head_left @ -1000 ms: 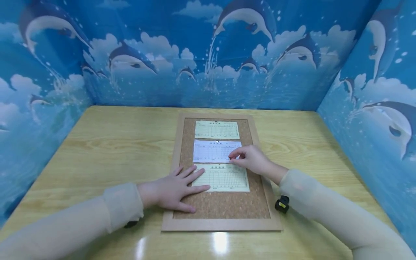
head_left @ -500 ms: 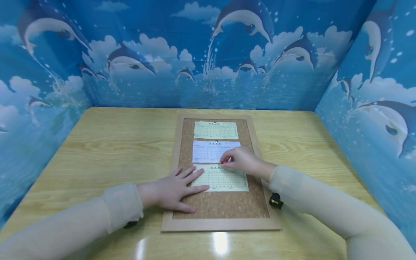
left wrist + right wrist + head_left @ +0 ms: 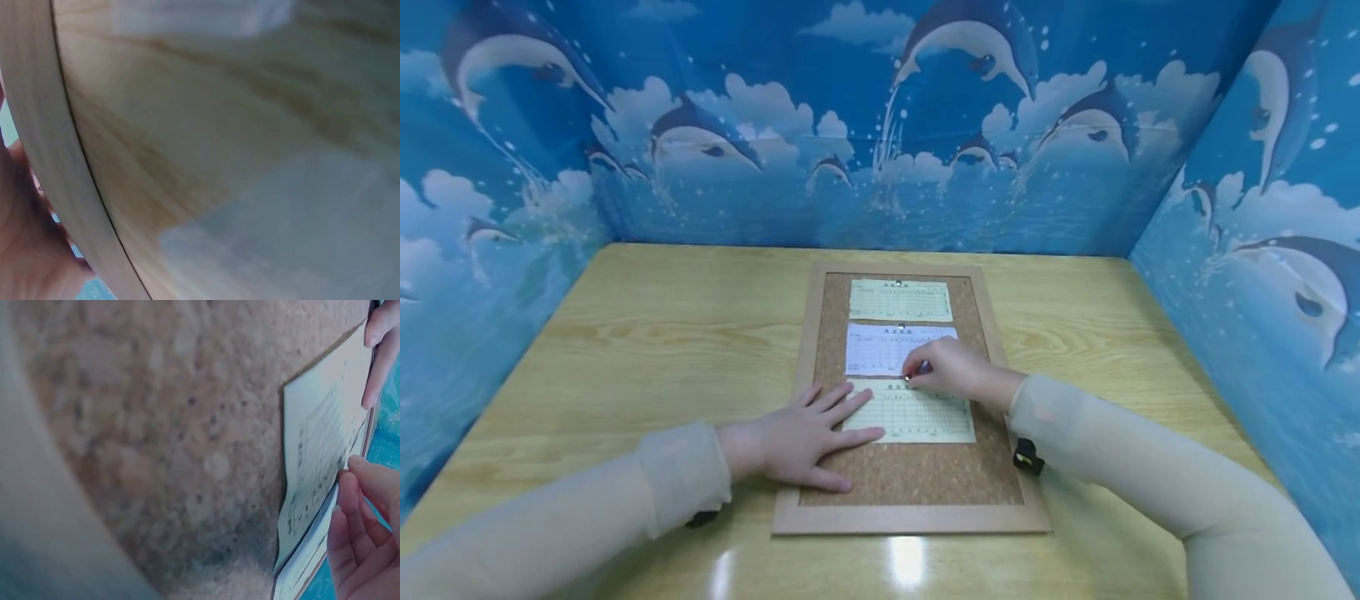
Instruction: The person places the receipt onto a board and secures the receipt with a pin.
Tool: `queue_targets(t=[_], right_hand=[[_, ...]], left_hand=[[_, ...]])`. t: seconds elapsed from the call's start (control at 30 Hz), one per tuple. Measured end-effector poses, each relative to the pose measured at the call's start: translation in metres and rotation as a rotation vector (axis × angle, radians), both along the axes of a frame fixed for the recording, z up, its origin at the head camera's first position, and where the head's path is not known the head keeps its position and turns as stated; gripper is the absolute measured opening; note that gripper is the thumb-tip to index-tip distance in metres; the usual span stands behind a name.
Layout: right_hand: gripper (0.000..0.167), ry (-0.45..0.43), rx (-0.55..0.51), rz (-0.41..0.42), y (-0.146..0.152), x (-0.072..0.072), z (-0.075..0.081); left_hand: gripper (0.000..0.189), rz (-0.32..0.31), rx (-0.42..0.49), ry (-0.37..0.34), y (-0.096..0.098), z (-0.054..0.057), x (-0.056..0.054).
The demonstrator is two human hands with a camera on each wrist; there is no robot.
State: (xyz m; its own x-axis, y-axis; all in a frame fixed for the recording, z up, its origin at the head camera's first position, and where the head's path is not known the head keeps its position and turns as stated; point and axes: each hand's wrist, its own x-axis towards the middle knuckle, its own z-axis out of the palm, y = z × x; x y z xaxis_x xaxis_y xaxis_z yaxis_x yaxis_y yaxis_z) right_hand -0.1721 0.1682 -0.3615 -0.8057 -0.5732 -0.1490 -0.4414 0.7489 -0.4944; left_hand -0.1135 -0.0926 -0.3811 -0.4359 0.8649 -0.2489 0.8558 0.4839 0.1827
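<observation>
On a wood-framed cork board lie three printed form slips, one above another. The top slip is pale green, the middle slip bluish white, the bottom slip pale green. My left hand rests spread on the board's left side, fingertips over the bottom slip's left edge. My right hand pinches a pushpin between thumb and index finger at the bottom slip's top edge. In the right wrist view, the thumb and fingers mostly hide the pin. Silvery pins sit at the top edges of the upper two slips.
The board lies on a light wood table. A blue curtain with dolphins stands behind and at both sides. Bare cork shows below the bottom slip. The right wrist wears a black device.
My right hand has moved left from the middle slip's lower right corner to the middle of the bottom slip's top edge, still pinching the pushpin. My left hand has stayed in place.
</observation>
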Motion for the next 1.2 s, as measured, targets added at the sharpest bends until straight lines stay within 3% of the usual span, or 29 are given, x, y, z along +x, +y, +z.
queue_targets(t=[0.63,1.0,1.2], right_hand=[[0.005,0.080,0.035,0.025,0.0013,0.0002,-0.0047],[0.003,-0.002,-0.007,-0.007,0.0007,-0.0015,-0.0054],[0.003,0.025,0.010,0.023,-0.0007,-0.0035,-0.0055]], left_hand=[[0.072,-0.008,-0.011,-0.005,0.0005,0.0007,-0.0004],[0.072,-0.003,-0.015,-0.011,0.0001,0.0013,0.0010],[0.072,-0.001,0.000,-0.010,-0.0005,0.0004,0.0006]])
